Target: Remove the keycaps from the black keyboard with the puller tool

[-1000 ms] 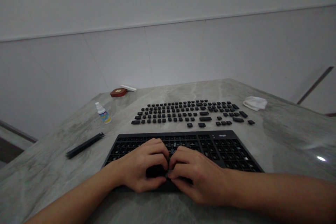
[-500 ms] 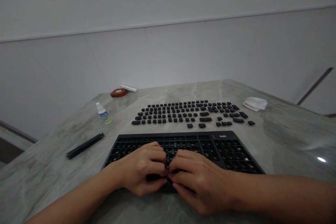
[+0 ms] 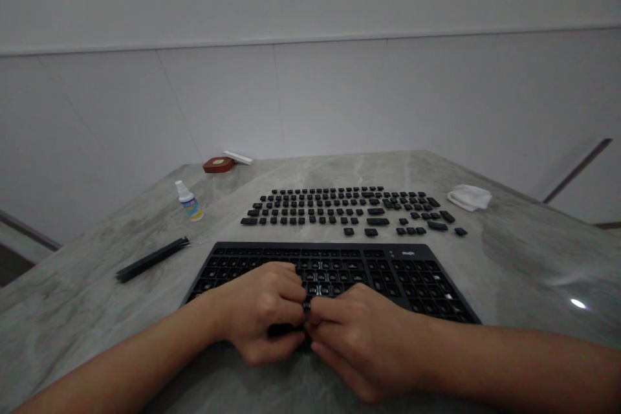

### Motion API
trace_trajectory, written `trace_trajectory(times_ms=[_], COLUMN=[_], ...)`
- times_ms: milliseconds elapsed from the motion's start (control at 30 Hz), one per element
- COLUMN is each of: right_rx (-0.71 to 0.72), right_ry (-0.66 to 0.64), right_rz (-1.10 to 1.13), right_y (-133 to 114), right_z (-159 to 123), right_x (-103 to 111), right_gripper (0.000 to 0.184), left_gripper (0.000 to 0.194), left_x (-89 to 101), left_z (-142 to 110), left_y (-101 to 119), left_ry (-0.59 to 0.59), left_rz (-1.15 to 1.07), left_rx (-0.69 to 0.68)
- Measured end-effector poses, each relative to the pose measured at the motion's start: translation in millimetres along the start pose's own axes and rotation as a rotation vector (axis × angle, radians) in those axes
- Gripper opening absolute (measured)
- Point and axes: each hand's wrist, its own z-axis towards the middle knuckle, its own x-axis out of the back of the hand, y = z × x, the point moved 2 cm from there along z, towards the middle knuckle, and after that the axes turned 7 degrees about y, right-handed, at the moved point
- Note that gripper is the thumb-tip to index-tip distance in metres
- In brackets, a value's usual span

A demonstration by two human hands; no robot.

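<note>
A black keyboard (image 3: 381,264) lies flat before me, its key sockets bare of caps wherever my hands leave it uncovered. My left hand (image 3: 266,310) rests over its left-centre part with curled fingers, thumb close to the front edge. Facing it, my right hand (image 3: 363,339) is closed too, its fingertips pinched low on the keyboard. The fingertips of both hands almost meet near the front middle, and whatever lies between them is hidden. Behind the keyboard, loose black keycaps (image 3: 377,221) are laid out in rows on the grey marbled table (image 3: 514,259).
To the left are a small white spray bottle (image 3: 189,202) with a colourful label and a dark, narrow brush (image 3: 152,260). A reddish-brown case (image 3: 218,165) and a white strip (image 3: 237,158) sit at the back left. A folded white cloth (image 3: 469,197) lies at the right.
My right hand has shifted slightly down toward the keyboard's front edge, uncovering more sockets between the hands. My left hand stays nearly in place. The camera view has tilted a little.
</note>
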Motion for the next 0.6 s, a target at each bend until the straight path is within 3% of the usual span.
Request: trace_trajectory(times_ms=[100, 167, 333, 500, 600], right_rx=[0.015, 0.016, 0.061, 0.067, 0.059], right_ry=[-0.001, 0.096, 0.383, 0.199, 0.213], right_rz=[-0.003, 0.024, 0.007, 0.026, 0.039], right_y=[0.7, 2.2, 0.5, 0.4, 3.6], right_z=[-4.4, -7.2, -9.0, -4.9, -5.3], right_x=[-3.0, -4.2, 4.2, 1.9, -1.8], right_gripper=[0.017, 0.015, 0.011, 0.013, 0.014], left_gripper=[0.005, 0.001, 0.016, 0.017, 0.017], left_x=[-0.6, 0.4, 6.4, 7.7, 7.9], left_z=[-2.4, -5.6, -12.7, -12.8, -11.8], left_y=[-1.4, -3.5, -11.1, -12.5, -10.8], left_ry=[-0.020, -0.029, 0.058, 0.051, 0.023], left_rz=[-0.029, -0.067, -0.082, -0.041, -0.024], left_rx=[0.016, 0.040, 0.102, 0.115, 0.125])
